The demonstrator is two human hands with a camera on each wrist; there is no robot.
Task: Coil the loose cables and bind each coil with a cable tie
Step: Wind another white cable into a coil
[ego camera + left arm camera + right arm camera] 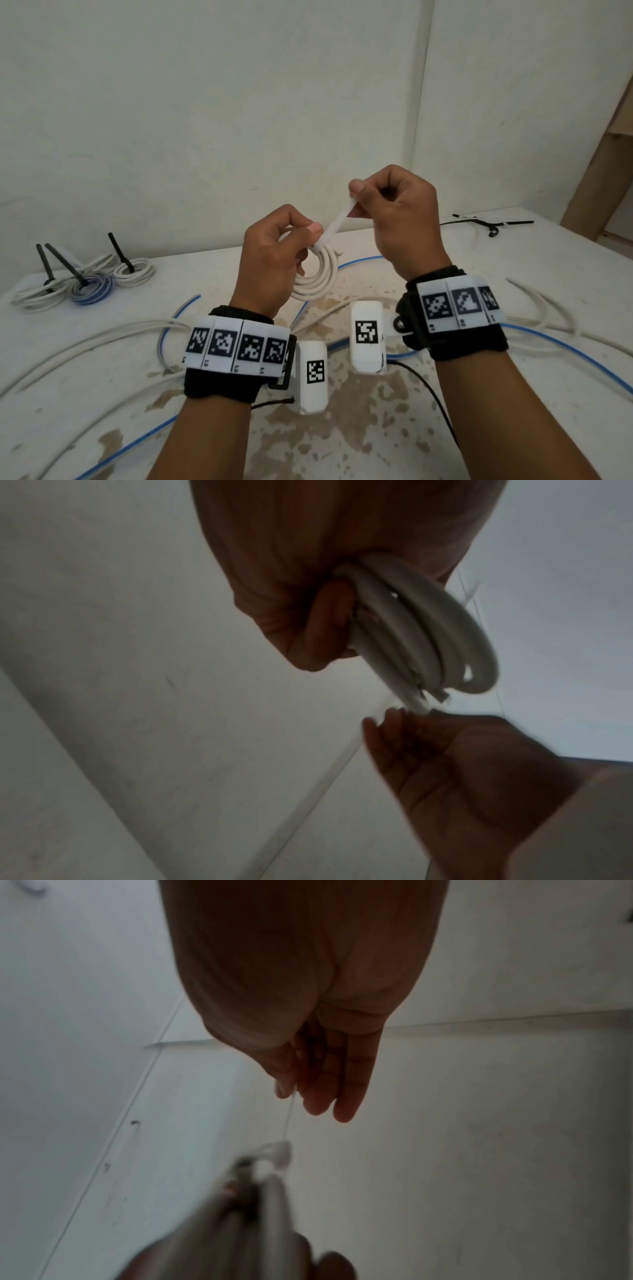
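1. Loose cables (102, 337), white and blue-striped: uncoiled across the near counter (359, 428), running under and beside your wrists. Still to be coiled.

2. Your left hand (270, 260): raised above the counter, fingers curled round one side of the white coil (317, 277), pinching its turns together. The left wrist view shows several loops bunched in that grip.

3. Your right hand (394, 219): just beside and above the left, thumb and forefinger pinching the free end of a white cable tie (337, 224). The strap runs taut down to the top of the coil.

4. Step in hand, by judgement: cinching the tie on this coil. Whether the tail is fully through the head cannot be told. The next move calls for a steady pull along the strap while your left keeps the turns stacked; a slack grip could let a loop escape.

5. Bound coils (99, 282), far left of the counter: three, each with a black tie tail standing up.

6. Spare black ties (493, 224): far right corner.
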